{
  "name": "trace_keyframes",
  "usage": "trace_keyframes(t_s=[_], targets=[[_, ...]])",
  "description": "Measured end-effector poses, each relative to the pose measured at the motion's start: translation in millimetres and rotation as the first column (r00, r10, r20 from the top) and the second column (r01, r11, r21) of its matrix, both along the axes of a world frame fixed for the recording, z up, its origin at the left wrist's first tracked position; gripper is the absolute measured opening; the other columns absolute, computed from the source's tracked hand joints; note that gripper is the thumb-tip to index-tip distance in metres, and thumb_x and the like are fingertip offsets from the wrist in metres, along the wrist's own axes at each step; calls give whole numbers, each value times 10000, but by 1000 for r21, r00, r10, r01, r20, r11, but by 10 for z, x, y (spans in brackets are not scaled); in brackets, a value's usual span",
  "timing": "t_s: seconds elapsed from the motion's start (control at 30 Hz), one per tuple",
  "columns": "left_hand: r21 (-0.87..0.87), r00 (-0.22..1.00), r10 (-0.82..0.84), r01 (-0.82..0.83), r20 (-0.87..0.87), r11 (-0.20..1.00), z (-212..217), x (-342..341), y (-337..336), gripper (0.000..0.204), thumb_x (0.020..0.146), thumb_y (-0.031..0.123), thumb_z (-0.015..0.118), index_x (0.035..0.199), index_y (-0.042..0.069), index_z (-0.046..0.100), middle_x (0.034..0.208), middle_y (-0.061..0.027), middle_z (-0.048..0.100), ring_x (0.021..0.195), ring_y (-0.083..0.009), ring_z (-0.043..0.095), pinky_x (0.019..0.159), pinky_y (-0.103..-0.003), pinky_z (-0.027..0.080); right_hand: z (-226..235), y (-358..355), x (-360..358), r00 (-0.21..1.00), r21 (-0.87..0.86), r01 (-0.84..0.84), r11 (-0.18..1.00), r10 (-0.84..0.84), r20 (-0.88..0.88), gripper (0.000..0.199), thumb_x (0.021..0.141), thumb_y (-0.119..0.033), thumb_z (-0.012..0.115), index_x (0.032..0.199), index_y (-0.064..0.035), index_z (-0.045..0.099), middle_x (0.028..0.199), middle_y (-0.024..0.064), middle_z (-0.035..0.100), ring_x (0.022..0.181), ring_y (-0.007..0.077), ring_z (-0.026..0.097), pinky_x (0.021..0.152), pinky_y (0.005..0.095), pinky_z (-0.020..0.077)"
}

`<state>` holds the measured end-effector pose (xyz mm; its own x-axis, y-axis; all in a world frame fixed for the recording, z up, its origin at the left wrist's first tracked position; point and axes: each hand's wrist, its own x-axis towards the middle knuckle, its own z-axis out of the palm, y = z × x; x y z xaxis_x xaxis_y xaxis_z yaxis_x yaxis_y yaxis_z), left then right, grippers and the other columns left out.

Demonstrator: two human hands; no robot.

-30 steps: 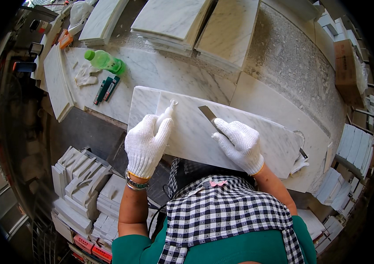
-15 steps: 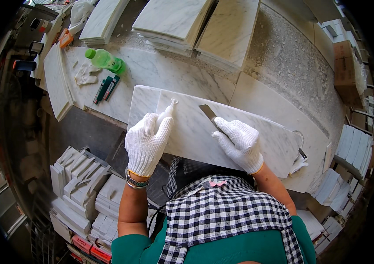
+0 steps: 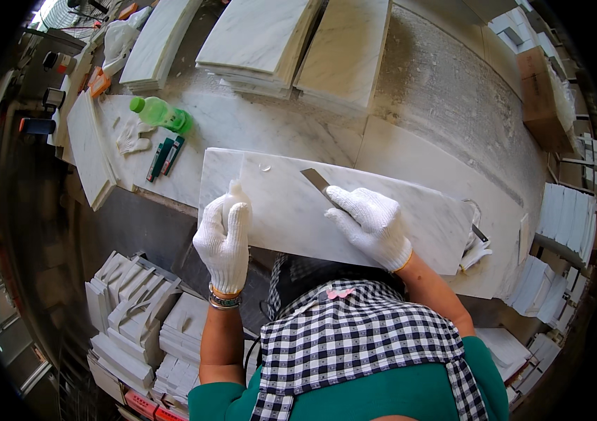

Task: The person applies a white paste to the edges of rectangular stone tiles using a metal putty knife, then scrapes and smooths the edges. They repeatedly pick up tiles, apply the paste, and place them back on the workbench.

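Observation:
In front of me lies a long white marble slab with grey veins, on top of at least one other. My gloved left hand, at its left end, is closed around a small white squeeze bottle with its nozzle pointing up and away. A small shiny blob of glue sits on the slab near the far edge. My gloved right hand, over the slab's middle, grips a flat metal scraper. The blade points to the far left, toward the blob. The scraper's handle is hidden in the glove.
Beyond the slab, a green plastic bottle, a spare white glove and slim dark green boxes lie on the bench. Stacked marble slabs stand farther back. Lower left are piles of cut stone pieces; a cardboard box is at right.
My left hand has drawn the squeeze bottle back to the left and nearer me, off the glue blob, which now shows. My right hand keeps the scraper over the slab. The view has shifted slightly.

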<state>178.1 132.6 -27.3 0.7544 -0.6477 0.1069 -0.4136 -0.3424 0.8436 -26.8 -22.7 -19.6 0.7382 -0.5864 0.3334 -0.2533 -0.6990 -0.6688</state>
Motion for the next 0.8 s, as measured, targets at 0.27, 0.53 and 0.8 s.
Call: trace_keyframes(t_s=[0.27,0.53,0.8], targets=[[-270,999,-47,46,4,962,-111,-441,63,399,1089,259,472,1276,-80,571,1158,-197,713,1051,-258,680,939,-380,541,-49,356,-251,970,320,-154,935,81,230,368,861,-173,784,1199,-43,721,845,127,678,728,310,664,676,394,539],[-197,969,-244,246,38,949,-298,-672,14,341,1049,173,477,1256,-66,606,1157,-175,726,1067,-254,674,995,-398,517,-4,-184,-1778,554,765,392,512,-795,248,325,1003,-129,671,1290,24,662,895,35,680,733,65,626,641,214,533],[-192,981,-192,188,-7,963,-288,-665,-35,339,1049,152,493,1299,-51,599,1141,-165,727,1033,-241,671,939,-370,529,68,-223,-1721,440,724,459,514,-840,317,333,1008,-189,684,1282,-1,670,915,36,694,736,92,653,646,223,565]])
